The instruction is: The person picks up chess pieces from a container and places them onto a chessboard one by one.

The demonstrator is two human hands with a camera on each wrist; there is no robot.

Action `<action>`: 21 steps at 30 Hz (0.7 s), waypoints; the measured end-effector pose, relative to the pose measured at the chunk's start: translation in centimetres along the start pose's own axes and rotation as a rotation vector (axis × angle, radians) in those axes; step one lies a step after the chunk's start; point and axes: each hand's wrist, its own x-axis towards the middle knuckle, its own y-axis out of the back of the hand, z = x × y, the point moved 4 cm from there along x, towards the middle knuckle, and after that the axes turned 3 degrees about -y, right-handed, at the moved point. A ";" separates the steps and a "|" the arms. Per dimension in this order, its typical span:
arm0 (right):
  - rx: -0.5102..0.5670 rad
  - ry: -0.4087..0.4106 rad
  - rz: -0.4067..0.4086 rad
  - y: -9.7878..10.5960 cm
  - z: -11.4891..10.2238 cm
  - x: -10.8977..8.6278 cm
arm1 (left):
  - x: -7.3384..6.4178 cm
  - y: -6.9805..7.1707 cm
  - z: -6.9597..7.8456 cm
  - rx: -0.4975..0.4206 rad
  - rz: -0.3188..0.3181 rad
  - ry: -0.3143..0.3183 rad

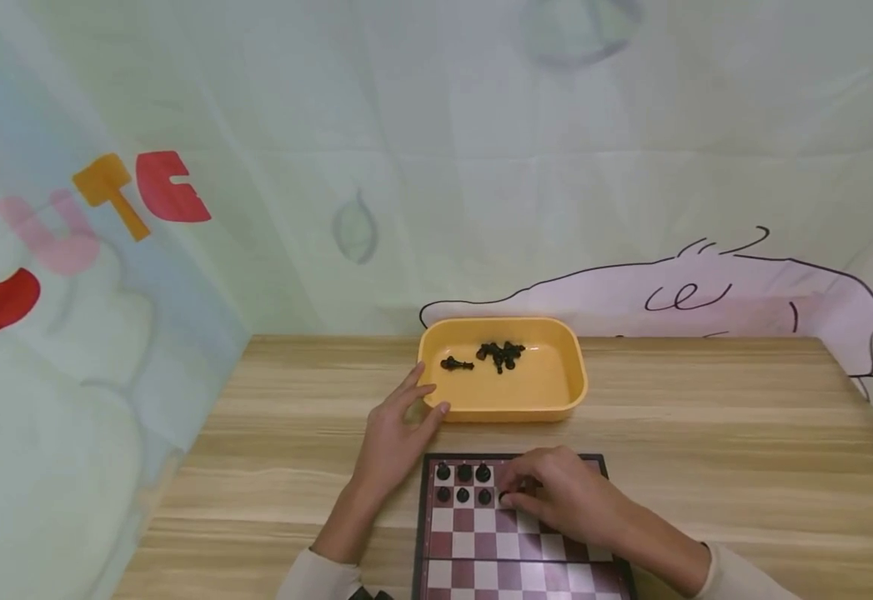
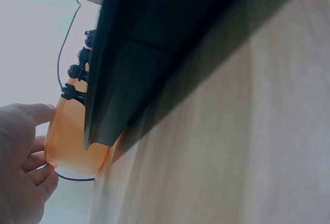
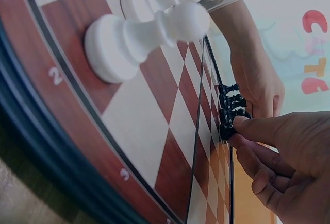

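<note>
My left hand (image 1: 394, 437) holds the near left corner of a yellow plastic tray (image 1: 511, 414), thumb at the front rim and fingers along the left side. Black chess pieces (image 1: 507, 354) lie jumbled inside the tray. Over the far rows of a chequered chessboard (image 1: 484, 546), my right hand (image 1: 574, 500) pinches a black chess piece (image 3: 227, 132) between thumb and index finger, low at the board beside a standing black pawn (image 1: 484, 496). Two short rows of black pieces stand at the board's far left. The right hand covers the squares beneath it.
White chess pieces (image 3: 116, 49) stand at the board's near end in the right wrist view. The board and tray sit on a wood-grain table (image 1: 316, 392). A printed cloth (image 1: 286, 208) hangs behind the table and along its left side.
</note>
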 end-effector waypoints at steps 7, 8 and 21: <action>-0.019 -0.007 -0.001 0.0 -0.2 0.1 | 0.0 0.0 0.1 -0.006 -0.014 0.037; -0.023 -0.008 0.000 0.0 -0.2 0.1 | 0.0 0.0 0.1 -0.006 -0.014 0.036; -0.024 -0.010 -0.003 -0.1 -0.3 0.0 | -0.1 0.1 0.0 0.004 0.001 -0.016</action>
